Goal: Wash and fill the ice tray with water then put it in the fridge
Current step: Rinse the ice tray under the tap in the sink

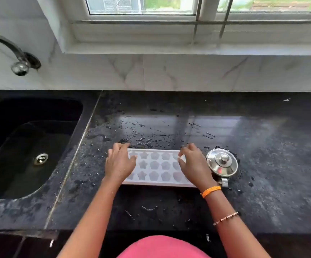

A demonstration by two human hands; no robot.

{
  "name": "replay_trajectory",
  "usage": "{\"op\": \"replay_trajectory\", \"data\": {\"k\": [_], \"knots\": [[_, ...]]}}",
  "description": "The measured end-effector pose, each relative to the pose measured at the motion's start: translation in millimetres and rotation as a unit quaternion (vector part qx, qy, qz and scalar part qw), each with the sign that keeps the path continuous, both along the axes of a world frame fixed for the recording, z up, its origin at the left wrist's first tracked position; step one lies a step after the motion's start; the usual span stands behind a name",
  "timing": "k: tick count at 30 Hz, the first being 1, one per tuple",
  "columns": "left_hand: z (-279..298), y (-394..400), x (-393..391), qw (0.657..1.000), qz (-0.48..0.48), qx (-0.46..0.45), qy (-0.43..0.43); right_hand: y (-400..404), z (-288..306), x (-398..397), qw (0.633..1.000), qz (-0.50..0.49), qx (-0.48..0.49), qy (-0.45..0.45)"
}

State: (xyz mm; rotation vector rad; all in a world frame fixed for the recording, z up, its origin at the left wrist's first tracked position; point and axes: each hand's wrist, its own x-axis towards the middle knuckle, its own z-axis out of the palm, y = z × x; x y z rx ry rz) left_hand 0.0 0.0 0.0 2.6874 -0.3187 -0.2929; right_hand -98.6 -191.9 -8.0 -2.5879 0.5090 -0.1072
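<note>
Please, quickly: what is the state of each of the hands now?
Left hand: grips the left end of the ice tray.
Right hand: grips the tray's right end.

**Obscured and Cropped Areas**

The left hand (120,162) and right hand (193,164) cover both ends of the ice tray (156,167); the grip underneath is hidden. Water level in the cells is indeterminate. The tap (11,51) spout is cut off at the left edge. The steel lid (222,162) conceals its vessel.
</note>
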Motion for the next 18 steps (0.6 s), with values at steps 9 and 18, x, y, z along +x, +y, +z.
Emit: {"op": "replay_trajectory", "data": {"k": [9,18], "knots": [[-20,21,-12,0.986,0.116,-0.067,0.1,26,-33,-21,0.998,0.01,-0.047,0.032],[-16,57,-57,0.852,0.278,-0.415,0.156,48,-38,-21,0.996,0.077,0.01,-0.037]]}}
